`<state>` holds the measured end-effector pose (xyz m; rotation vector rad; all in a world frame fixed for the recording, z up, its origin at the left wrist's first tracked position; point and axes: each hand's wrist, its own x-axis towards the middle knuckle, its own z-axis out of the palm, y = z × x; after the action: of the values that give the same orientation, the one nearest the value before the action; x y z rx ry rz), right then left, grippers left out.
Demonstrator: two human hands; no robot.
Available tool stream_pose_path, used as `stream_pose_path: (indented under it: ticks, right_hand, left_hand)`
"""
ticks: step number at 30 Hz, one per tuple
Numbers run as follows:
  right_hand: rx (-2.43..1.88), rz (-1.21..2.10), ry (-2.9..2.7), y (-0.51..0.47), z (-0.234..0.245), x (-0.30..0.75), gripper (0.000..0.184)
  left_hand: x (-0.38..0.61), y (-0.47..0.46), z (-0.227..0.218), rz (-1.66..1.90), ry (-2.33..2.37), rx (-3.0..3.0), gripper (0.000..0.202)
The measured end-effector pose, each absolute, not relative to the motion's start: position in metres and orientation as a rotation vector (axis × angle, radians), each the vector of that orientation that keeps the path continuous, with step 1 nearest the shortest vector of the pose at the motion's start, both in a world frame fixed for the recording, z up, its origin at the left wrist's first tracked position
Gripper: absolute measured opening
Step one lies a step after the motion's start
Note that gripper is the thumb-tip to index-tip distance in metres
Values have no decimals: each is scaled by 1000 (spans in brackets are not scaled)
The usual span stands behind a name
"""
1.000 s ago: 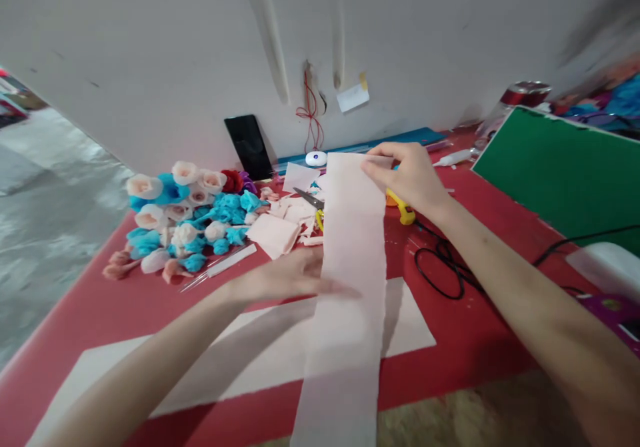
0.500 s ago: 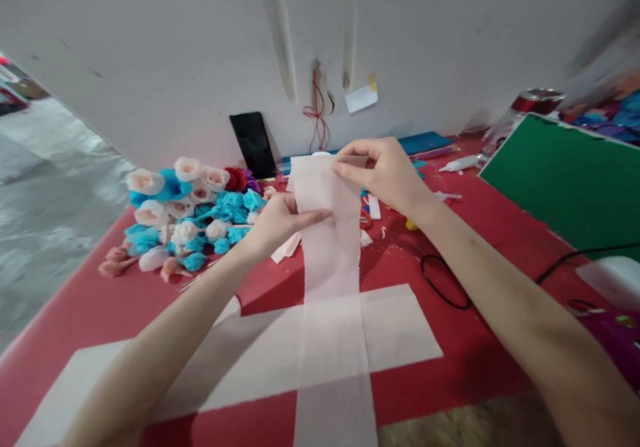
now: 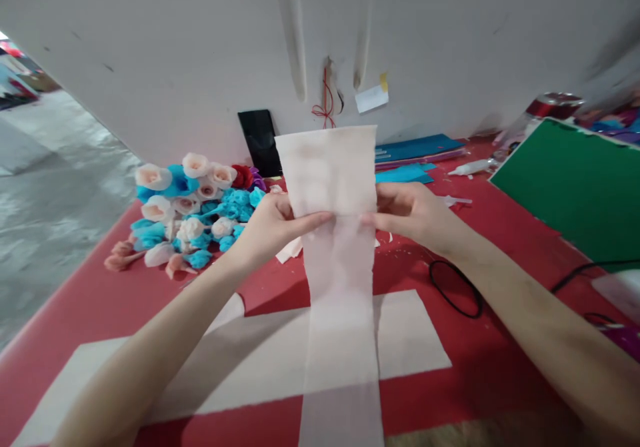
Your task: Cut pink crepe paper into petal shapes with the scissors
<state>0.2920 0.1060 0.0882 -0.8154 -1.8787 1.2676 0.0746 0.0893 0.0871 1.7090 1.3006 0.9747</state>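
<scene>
I hold a long pale pink crepe paper strip (image 3: 333, 173) upright in front of me over the red table (image 3: 125, 287). My left hand (image 3: 273, 223) pinches its left edge and my right hand (image 3: 410, 213) pinches its right edge at the same height. The strip's top end stands free above my fingers, and its lower part hangs down toward me, off the bottom of the frame.
A pile of blue, white and pink paper flowers (image 3: 190, 210) lies at the left. A black phone (image 3: 257, 141) leans on the white wall. A green board (image 3: 565, 187), blue sheets (image 3: 415, 150), a glue bottle (image 3: 473, 166) and a black cable (image 3: 455, 287) are at the right.
My right hand slid down from the strip's top end to its right edge, level with my left hand. The strip's top now stands up free, higher in view.
</scene>
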Motion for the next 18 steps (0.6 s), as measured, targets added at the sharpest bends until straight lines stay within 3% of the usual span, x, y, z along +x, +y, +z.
stream_pose_path:
  ticks: [7, 18]
  right_hand:
    - [-886, 1042, -1912, 89, 93, 294, 14]
    - [-835, 1074, -1863, 79, 96, 297, 17]
  left_hand:
    - [77, 79, 93, 1023, 1369, 1809, 27]
    - [80, 70, 99, 1053, 1299, 1902, 29]
